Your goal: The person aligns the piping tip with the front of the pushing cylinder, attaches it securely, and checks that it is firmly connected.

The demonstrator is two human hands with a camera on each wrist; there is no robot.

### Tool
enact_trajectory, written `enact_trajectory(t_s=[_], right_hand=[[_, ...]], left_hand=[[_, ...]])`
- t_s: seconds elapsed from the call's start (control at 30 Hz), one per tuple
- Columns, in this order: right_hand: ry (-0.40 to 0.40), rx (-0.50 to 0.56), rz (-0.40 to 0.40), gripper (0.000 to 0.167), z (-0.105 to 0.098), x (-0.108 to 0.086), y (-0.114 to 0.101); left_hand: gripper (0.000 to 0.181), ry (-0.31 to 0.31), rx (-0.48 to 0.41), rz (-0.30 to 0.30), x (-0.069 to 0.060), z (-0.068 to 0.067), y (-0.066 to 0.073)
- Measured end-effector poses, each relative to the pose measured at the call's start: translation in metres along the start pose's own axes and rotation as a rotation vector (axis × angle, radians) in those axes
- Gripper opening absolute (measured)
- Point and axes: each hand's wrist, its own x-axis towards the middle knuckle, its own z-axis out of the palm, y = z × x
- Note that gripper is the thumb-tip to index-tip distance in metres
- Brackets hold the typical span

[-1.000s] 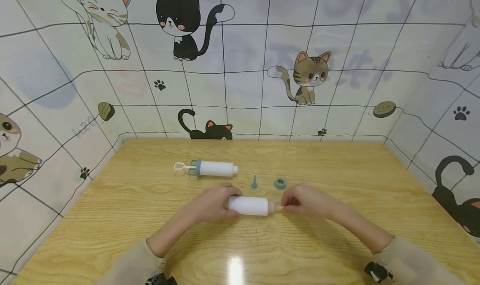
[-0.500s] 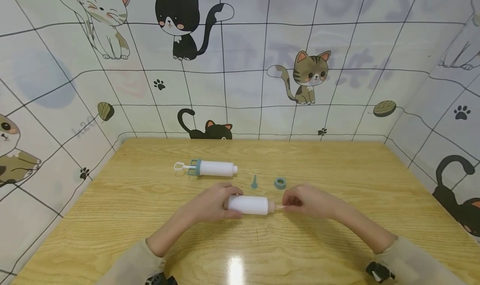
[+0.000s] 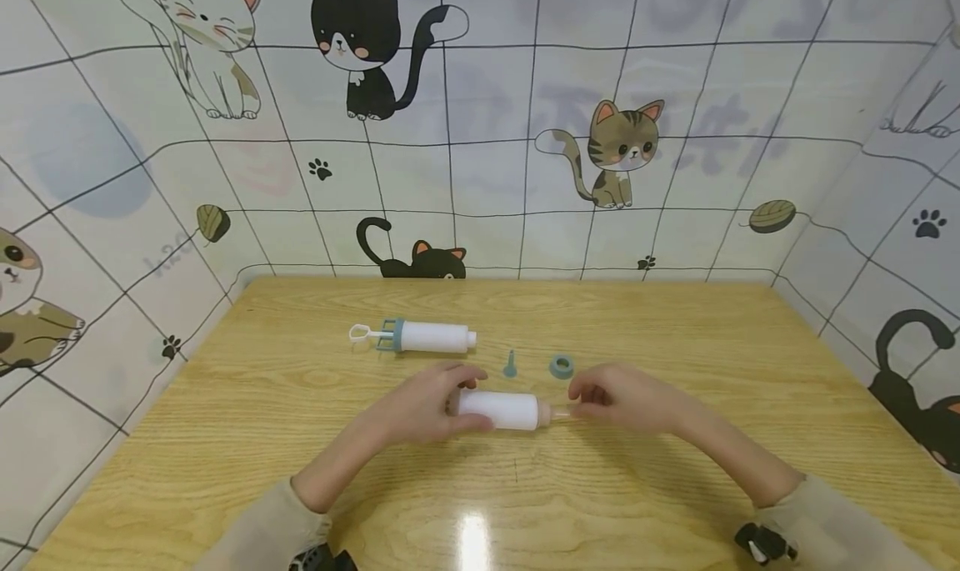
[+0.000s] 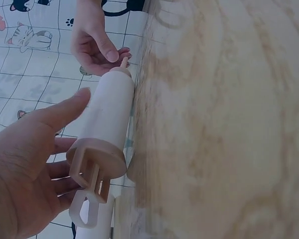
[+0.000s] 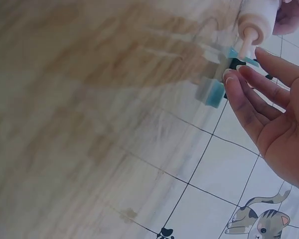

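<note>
A white syringe [image 3: 498, 410] with a beige collar and thin nozzle [image 3: 561, 413] lies crosswise on the table, its tip to the right. Around its rear end is my left hand [image 3: 427, 408], fingers loosely spread; in the left wrist view the thumb stands off the barrel and a beige finger frame with a pull ring [image 4: 84, 209] shows. At the tip, my right hand [image 3: 630, 400] has its fingertips parted; the right wrist view shows the nozzle [image 5: 247, 44] beside them, not gripped.
Farther back lies a second white syringe [image 3: 435, 338] with blue-grey fittings. A blue-grey nozzle [image 3: 511, 368] stands to its right, then a blue-grey ring cap [image 3: 561, 375]. A cat-patterned cloth [image 3: 495, 179] rises behind the wooden table [image 3: 675, 321].
My right fingers have let go of the nozzle tip and drawn slightly right. My left hand has loosened on the barrel. The syringe has hardly moved.
</note>
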Motion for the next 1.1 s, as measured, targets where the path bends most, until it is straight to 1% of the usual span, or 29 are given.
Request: enact_trajectory(t_s=[0.1, 0.27, 0.33, 0.47, 0.57, 0.67, 0.83, 0.93, 1.1], right_hand=[[0.020, 0.002, 0.005, 0.017, -0.005, -0.002, 0.000], [0.051, -0.008, 0.012, 0.019, -0.012, -0.003, 0.000], [0.063, -0.012, 0.017, 0.020, -0.015, -0.003, 0.000], [0.095, -0.027, 0.042, 0.024, -0.021, -0.003, 0.001], [0.122, -0.043, 0.049, 0.026, -0.025, -0.002, 0.003], [0.145, -0.058, 0.047, 0.028, -0.027, 0.000, 0.005], [0.167, -0.053, 0.049, 0.034, -0.026, 0.005, 0.011], [0.162, -0.037, 0.053, 0.038, -0.026, 0.009, 0.013], [0.157, -0.031, 0.072, 0.042, -0.025, 0.016, 0.017]], left_hand=[[0.067, 0.012, -0.048, -0.013, 0.000, -0.002, -0.001], [0.065, 0.019, -0.202, -0.028, 0.000, -0.005, -0.004], [0.062, 0.029, -0.240, -0.028, 0.001, -0.006, -0.005], [0.058, 0.062, -0.248, 0.000, 0.006, -0.007, -0.008], [0.055, 0.082, -0.245, 0.021, 0.010, -0.008, -0.009], [0.053, 0.098, -0.245, 0.028, 0.013, -0.008, -0.009], [0.051, 0.109, -0.254, 0.013, 0.018, -0.008, -0.010], [0.051, 0.110, -0.265, 0.003, 0.022, -0.008, -0.012], [0.048, 0.116, -0.279, 0.004, 0.030, -0.005, -0.013]])
